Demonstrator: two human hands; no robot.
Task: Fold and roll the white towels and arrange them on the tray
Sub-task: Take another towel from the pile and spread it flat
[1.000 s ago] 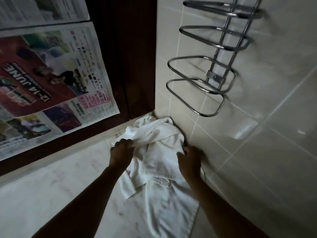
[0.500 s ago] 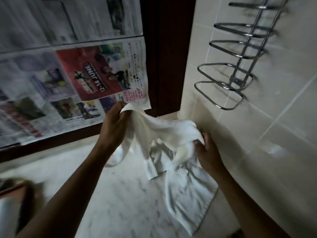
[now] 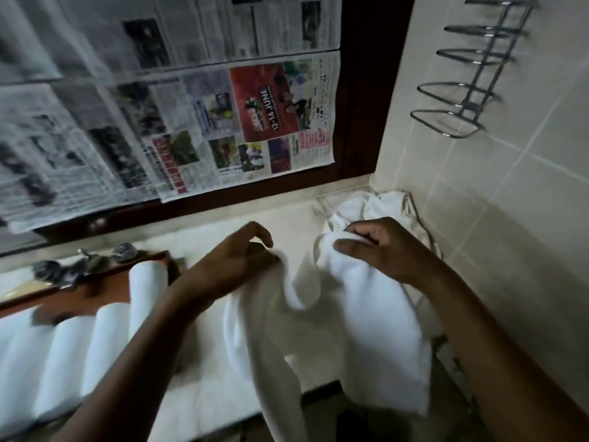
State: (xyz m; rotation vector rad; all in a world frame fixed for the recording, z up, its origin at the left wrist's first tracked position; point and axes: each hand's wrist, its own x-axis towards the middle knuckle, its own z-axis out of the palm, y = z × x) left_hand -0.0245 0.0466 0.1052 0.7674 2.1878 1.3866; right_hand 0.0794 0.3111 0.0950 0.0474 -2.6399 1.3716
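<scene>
White towel (image 3: 360,301): held up over the marble counter (image 3: 207,406), sagging between both hands, its ends hanging past the counter's front edge. Left hand (image 3: 236,260): pinched one top corner. Right hand (image 3: 382,247): fingers closed on the other. Rolled towels (image 3: 63,355): lay side by side on the wooden tray (image 3: 95,288), left. Loose towels (image 3: 366,205): heaped in the corner by the tiled wall (image 3: 510,202).

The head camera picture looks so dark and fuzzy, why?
Head view: the room is dim, so the white towel and rolled towels look greyish; the left hand and newspaper smear with motion blur; the right hand is sharper; the wide lens bends the wall rack.
</scene>
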